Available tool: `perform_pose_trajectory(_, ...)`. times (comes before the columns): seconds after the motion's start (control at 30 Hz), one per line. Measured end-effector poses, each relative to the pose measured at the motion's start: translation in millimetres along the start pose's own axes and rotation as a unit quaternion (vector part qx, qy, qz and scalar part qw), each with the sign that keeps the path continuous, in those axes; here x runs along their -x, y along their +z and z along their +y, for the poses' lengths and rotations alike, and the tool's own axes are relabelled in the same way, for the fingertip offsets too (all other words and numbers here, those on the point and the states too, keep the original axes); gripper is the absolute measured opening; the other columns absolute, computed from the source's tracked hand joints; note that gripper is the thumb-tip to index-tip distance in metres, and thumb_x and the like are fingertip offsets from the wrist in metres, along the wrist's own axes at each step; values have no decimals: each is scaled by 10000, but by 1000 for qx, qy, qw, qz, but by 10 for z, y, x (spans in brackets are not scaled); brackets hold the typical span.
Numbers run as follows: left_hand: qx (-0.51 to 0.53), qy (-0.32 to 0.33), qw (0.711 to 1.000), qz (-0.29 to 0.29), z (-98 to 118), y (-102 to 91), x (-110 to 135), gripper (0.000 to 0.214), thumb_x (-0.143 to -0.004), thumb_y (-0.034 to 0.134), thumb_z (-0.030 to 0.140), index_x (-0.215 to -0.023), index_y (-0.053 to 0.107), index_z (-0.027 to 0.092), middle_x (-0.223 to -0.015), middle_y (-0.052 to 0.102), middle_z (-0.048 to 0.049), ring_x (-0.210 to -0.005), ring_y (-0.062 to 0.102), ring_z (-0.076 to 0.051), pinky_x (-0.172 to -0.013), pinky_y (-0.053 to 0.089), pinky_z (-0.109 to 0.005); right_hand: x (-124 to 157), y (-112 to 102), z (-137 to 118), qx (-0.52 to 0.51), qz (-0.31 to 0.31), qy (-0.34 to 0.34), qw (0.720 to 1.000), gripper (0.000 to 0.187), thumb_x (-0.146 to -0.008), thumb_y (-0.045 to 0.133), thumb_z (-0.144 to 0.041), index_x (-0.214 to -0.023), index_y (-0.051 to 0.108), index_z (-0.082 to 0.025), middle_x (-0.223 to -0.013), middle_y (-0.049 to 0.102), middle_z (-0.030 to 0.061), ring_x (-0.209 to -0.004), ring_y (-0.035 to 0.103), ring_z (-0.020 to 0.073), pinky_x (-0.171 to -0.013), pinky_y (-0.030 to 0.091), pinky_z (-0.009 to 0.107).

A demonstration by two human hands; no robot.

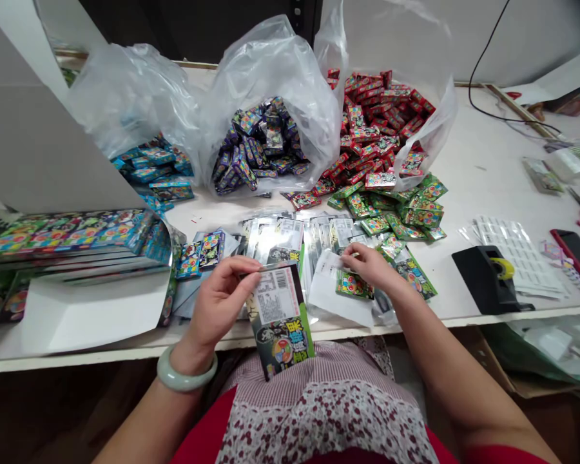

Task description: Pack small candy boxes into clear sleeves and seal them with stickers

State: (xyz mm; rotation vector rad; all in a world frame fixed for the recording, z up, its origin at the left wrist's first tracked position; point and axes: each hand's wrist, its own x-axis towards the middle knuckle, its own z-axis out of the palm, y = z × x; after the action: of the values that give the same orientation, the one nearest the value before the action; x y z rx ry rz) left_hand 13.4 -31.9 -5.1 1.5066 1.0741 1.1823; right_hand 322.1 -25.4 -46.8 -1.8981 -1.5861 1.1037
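Note:
My left hand [229, 290] pinches the top edge of a flat printed packet [283, 322], black and green with a white label and barcode. The packet hangs over the front edge of the table, above my lap. My right hand [367, 263] has its thumb and fingers pressed together over a white sheet [336, 299]. What they pinch is too small to make out. A small green candy box [354, 285] lies on that sheet, just below my right fingers. Overlapping clear-wrapped printed packets [273, 235] lie behind both hands.
Clear plastic bags hold blue boxes [149, 164], purple boxes [256, 145] and red boxes [372, 122]. Green boxes [415, 209] lie loose at right. A white-lined display carton [96, 316] stands left. Farther right are a tape dispenser [486, 280] and a red-cased phone [576, 251].

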Motion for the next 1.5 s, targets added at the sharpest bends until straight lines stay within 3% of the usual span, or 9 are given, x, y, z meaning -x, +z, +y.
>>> perform_pose_trajectory(0.17,12,39,999,-28,8,88,7,37,-850,630,208,-874,613,186,-903,632,-44,-873,617,-158,-787,514,-291,143,-224,-381,-168,-56,-11,984,236,-783,620,-427,-738,544,-208,-724,609,23,-717,598,166,-683,492,314)
perform_pose_trajectory(0.33,14,52,997,-47,48,155,10,32,-860,605,182,-872,581,199,-896,619,-39,-866,610,-150,-780,508,-299,291,-231,-1199,-110,-157,-187,964,200,-804,614,-402,-735,597,-215,-754,611,18,-710,551,157,-659,450,300)
perform_pose_trajectory(0.47,9,51,997,-59,76,152,25,18,-876,587,207,-870,570,202,-888,603,-42,-868,595,-159,-771,501,-317,219,-70,-1533,-8,-187,-256,948,181,-820,593,-377,-722,613,-226,-755,635,20,-733,560,177,-690,440,314)
perform_pose_trajectory(0.77,14,55,997,-61,85,126,28,71,-872,618,268,-896,580,214,-892,607,-39,-863,586,-165,-755,488,-318,84,116,-1514,54,-193,-202,959,245,-812,584,-412,-667,590,-214,-636,600,12,-574,490,133,-510,345,269)
perform_pose_trajectory(1.1,-7,101,995,-25,42,135,7,131,-827,676,175,-871,560,218,-889,613,-24,-849,607,-149,-750,511,-293,-12,182,-1511,-31,-206,-174,962,158,-766,638,-283,-630,591,-217,-600,587,-4,-562,477,122,-505,346,258)
perform_pose_trajectory(1.2,-31,126,991,-36,57,100,-8,146,-825,663,149,-897,557,221,-901,604,-21,-855,604,-153,-748,511,-274,-84,234,-1497,-111,-285,-97,947,119,-723,676,-235,-636,599,-209,-599,568,-27,-571,480,113,-522,365,247)
perform_pose_trajectory(1.33,-121,100,987,-41,42,99,-73,194,-790,704,262,-944,587,242,-920,605,-8,-864,596,-182,-770,504,-287,-218,336,-1457,-251,-425,68,867,146,-769,573,-151,-628,567,-190,-578,538,-51,-517,477,95,-475,358,217)
perform_pose_trajectory(1.43,-175,33,984,-22,46,67,-118,208,-766,721,399,-924,635,294,-866,626,25,-775,588,-203,-663,500,-315,-254,286,-1353,-308,-443,60,840,139,-800,579,-154,-665,592,-183,-623,576,-44,-555,524,92,-491,390,200)
perform_pose_trajectory(1.5,-164,-3,986,9,39,-39,-132,166,-791,698,409,-940,653,351,-873,642,53,-745,579,-208,-576,486,-314,-214,144,-1170,-316,-400,13,860,80,-829,592,-192,-767,644,-192,-764,657,-16,-693,605,106,-591,458,214)
